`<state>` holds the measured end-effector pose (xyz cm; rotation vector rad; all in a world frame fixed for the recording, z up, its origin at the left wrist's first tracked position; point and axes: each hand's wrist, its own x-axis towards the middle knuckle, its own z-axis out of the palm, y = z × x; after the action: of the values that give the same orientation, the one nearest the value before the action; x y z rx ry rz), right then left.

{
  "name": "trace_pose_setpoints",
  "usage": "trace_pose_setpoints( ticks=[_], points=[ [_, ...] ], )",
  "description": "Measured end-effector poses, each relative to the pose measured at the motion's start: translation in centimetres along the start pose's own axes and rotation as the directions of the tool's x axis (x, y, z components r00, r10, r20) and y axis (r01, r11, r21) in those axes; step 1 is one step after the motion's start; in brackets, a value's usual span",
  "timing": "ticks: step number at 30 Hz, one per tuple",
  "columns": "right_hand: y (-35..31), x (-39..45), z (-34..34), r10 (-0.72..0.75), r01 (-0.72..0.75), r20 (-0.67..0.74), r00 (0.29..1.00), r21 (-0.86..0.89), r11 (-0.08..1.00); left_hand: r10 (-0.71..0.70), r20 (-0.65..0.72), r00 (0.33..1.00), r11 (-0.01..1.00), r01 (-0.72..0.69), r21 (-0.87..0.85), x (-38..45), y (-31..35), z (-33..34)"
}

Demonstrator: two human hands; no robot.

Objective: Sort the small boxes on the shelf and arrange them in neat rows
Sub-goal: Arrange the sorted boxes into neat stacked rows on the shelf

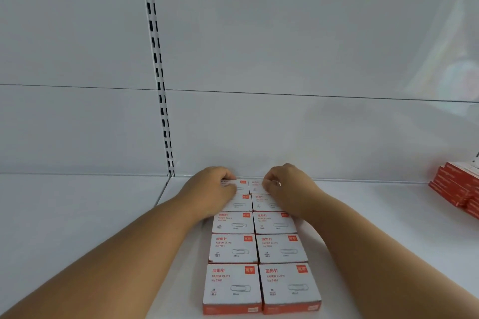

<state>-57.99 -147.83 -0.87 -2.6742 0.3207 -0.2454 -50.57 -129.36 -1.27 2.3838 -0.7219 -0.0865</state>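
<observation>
Several small white and orange paper clip boxes (233,248) lie flat on the white shelf (77,215) in two columns running from the front edge to the back wall. My left hand (210,189) reaches to the rear of the left column, its fingers curled over the rearmost left box (239,185). My right hand (287,186) does the same at the right column, fingers curled on the rearmost right box (255,186). Both hands partly hide the second row from the back.
A stack of orange and white boxes (456,189) sits at the far right of the shelf. A slotted upright (158,70) runs up the white back panel on the left. A seam (162,193) splits the shelf left of the columns.
</observation>
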Motion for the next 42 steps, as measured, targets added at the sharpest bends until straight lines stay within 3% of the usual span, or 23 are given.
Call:
trace_pose_setpoints(
  ticks=[7,12,20,23,27,30,33,36,42],
  points=[
    [-0.9,-0.7,-0.3,0.066,-0.065,0.011,0.998,-0.077,0.995,0.038,0.012,0.999,0.999,-0.038,0.022,0.1,-0.2,-0.1],
    [-1.2,-1.3,-0.8,0.089,-0.087,0.033,0.996,-0.035,0.996,0.057,0.045,0.997,0.998,-0.057,0.011,0.2,-0.4,-0.3],
    [-1.2,-6.5,-1.9,0.096,-0.097,-0.165,0.982,0.002,0.995,0.037,0.023,0.999,0.965,-0.041,0.259,-3.1,0.8,-3.1],
    [-1.3,-8.9,-1.7,0.022,-0.017,-0.152,0.988,0.029,0.999,0.073,0.048,0.996,0.972,-0.082,0.219,-6.6,1.0,-3.4],
    [-1.6,-11.2,-1.7,-0.025,0.045,-0.146,0.989,0.137,0.99,0.099,-0.035,0.994,0.99,-0.095,0.108,-11.3,1.6,-3.0],
    [-1.1,-13.8,-2.1,-0.102,0.121,-0.118,0.988,0.164,0.979,0.107,0.003,0.994,0.994,-0.107,-0.037,-14.9,1.6,-2.8],
    [-0.5,-16.1,-2.5,-0.159,0.169,-0.06,0.985,0.234,0.958,0.125,-0.001,0.992,0.99,-0.125,-0.072,-16.8,1.0,-2.2],
    [-0.6,-17.3,-2.0,-0.202,0.199,-0.004,0.979,0.186,0.962,0.169,-0.058,0.984,0.983,-0.173,-0.065,-17.4,0.6,-1.1],
    [-1.1,-17.7,-1.3,-0.206,0.215,-0.078,0.975,0.137,0.967,0.211,-0.102,0.972,0.97,-0.221,-0.105,-17.3,0.2,-0.7]
  ],
)
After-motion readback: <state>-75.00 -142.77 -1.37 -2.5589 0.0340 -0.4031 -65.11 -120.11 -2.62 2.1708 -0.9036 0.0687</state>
